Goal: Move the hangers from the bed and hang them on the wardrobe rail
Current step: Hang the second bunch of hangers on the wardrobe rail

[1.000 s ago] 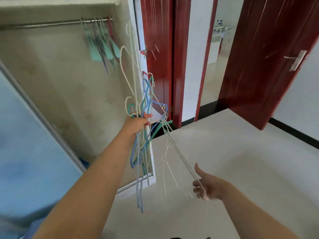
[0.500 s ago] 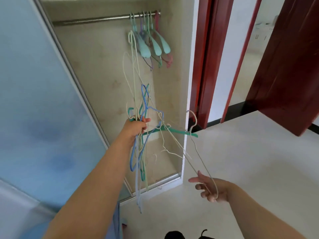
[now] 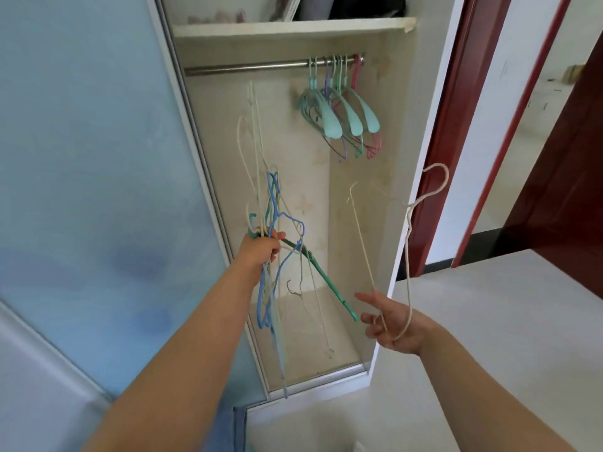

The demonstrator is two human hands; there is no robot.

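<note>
The open wardrobe (image 3: 287,203) fills the middle of the view, its frosted blue sliding door (image 3: 91,177) pushed to the left and a dark red door frame (image 3: 447,132) just to its right. A white shelf (image 3: 293,26) runs across the top of the opening, and below it a metal rail (image 3: 248,66) carries a small group of hung hangers (image 3: 342,109) — mint, purple, green and pink — crowded at its right end. Both bare forearms reach up and forward from the bottom of the view. The left hand (image 3: 259,249) is raised in front of the wardrobe opening, its grip closed tightly round a tangled bundle of hangers (image 3: 277,243): thin cream, blue and green wire ones, some pointing up past the fist, others trailing down below it, one green hanger slanting down to the right. The right hand (image 3: 396,327) is lower and nearer the wardrobe's right edge, palm turned up, index finger stretched towards the left; its grip is loose, a single cream hanger (image 3: 408,256) looped over the partly curled fingers — hook uppermost, standing in front of the door frame.
</note>
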